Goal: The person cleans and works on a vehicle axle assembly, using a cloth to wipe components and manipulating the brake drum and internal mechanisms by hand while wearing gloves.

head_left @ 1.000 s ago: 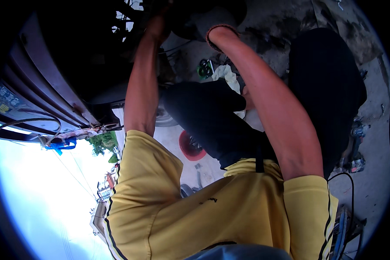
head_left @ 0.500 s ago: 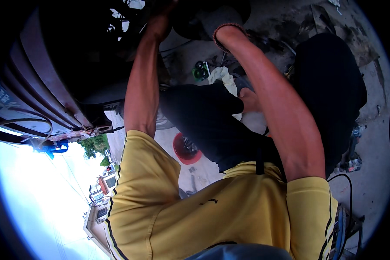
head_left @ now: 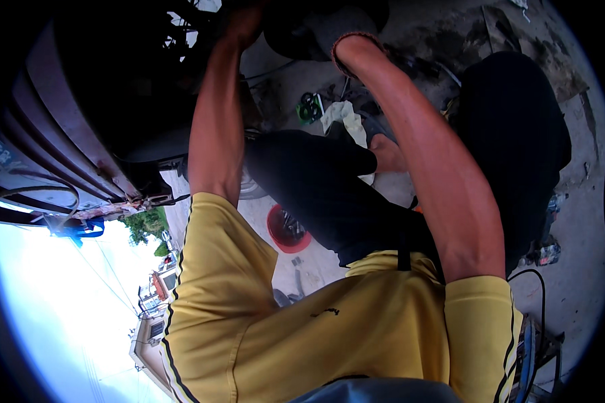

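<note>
Both my arms stretch up to the top of the view, into deep shadow. My left hand (head_left: 244, 27) is beside a dark mass on the left, and its fingers are lost in the dark. A grey glove with a reddish-brown cuff appears to cover my right hand (head_left: 333, 28). It lies against a large dark rounded part (head_left: 289, 41), whose kind I cannot make out. The right fingers do not show, so any grip is hidden.
Ribbed vehicle-like bodywork (head_left: 67, 121) fills the left side. On the concrete floor stand a red bowl (head_left: 289, 230) of small metal pieces and a green-and-black item (head_left: 309, 107) near a pale crumpled cloth (head_left: 343, 117). A black cable (head_left: 543, 295) curves at the lower right.
My left forearm and elbow have shifted slightly left, and the left hand has moved a little. The right arm stays nearly in place.
</note>
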Demonstrator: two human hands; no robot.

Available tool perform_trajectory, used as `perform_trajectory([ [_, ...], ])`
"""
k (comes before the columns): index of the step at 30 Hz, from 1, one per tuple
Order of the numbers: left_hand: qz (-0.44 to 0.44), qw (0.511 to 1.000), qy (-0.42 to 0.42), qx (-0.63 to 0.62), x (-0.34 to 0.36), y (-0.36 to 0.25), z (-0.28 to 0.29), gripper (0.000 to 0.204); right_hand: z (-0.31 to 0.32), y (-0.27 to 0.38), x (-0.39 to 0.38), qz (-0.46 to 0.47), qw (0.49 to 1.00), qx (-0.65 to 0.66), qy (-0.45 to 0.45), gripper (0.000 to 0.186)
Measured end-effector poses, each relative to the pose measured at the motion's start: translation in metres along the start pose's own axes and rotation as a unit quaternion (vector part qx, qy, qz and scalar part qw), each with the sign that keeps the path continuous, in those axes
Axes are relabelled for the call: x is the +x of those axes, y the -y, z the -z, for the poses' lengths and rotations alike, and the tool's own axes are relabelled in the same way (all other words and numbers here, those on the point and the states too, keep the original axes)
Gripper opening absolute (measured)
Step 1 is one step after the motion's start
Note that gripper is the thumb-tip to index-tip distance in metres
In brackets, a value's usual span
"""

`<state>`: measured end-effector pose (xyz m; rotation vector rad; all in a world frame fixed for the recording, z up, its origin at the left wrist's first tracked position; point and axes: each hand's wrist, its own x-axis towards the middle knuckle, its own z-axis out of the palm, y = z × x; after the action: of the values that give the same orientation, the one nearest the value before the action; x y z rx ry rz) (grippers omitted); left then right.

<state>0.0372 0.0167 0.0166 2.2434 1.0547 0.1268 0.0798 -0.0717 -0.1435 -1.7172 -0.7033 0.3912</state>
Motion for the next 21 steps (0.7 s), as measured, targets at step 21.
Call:
perform_trajectory([
  [21,-0.014,0.994,0.039,-0.099,-0.008,0.001,-0.002,0.044,0.063,0.039,-0.007,-0.080,0.994,0.029,0.069,0.052],
])
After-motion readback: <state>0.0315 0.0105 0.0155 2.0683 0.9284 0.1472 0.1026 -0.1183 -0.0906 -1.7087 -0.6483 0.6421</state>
